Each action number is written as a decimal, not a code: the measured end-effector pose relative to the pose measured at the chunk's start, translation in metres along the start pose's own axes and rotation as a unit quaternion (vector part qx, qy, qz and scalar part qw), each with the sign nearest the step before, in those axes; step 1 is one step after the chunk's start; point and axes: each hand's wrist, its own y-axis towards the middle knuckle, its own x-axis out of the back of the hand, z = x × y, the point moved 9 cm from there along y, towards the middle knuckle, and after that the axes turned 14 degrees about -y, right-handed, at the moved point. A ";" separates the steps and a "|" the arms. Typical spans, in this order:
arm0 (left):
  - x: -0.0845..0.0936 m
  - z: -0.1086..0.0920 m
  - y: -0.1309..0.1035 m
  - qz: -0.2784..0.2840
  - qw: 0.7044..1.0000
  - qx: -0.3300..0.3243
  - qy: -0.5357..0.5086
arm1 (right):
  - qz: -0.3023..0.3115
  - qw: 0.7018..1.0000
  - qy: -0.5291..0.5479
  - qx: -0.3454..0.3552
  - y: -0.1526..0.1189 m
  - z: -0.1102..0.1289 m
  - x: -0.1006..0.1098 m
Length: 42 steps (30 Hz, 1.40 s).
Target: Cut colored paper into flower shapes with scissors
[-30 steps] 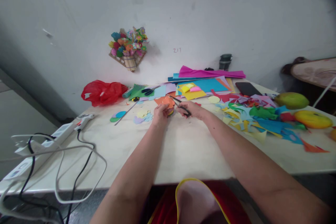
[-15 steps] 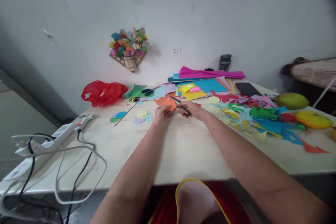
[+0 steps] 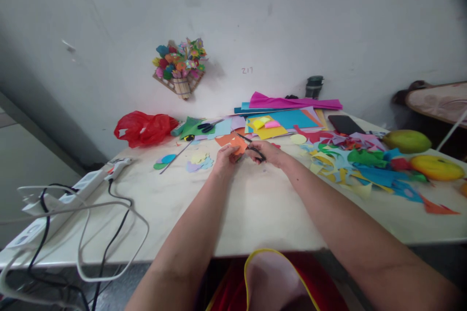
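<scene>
The left hand [image 3: 224, 158] pinches an orange paper cutout [image 3: 235, 145] above the worktop [image 3: 255, 204]; the right hand [image 3: 268, 151], just beside it, grips small scissors [image 3: 251, 146]. Light and floppy, the paper is probably best held near the cut.

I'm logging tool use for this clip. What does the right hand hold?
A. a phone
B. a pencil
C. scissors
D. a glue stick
C: the right hand grips black-handled scissors, blades pointing at the orange paper held in the left hand.
</scene>
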 end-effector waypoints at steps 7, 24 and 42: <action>0.005 0.003 0.004 0.003 1.000 0.009 0.001 | -0.006 1.000 -0.029 -0.006 0.002 -0.005 0.002; 0.006 0.003 0.003 -0.017 1.000 0.008 0.007 | -0.009 0.999 -0.051 -0.007 0.000 -0.001 -0.002; 0.007 -0.002 0.004 -0.029 0.999 -0.001 0.022 | -0.016 1.000 -0.025 0.007 0.000 -0.003 0.008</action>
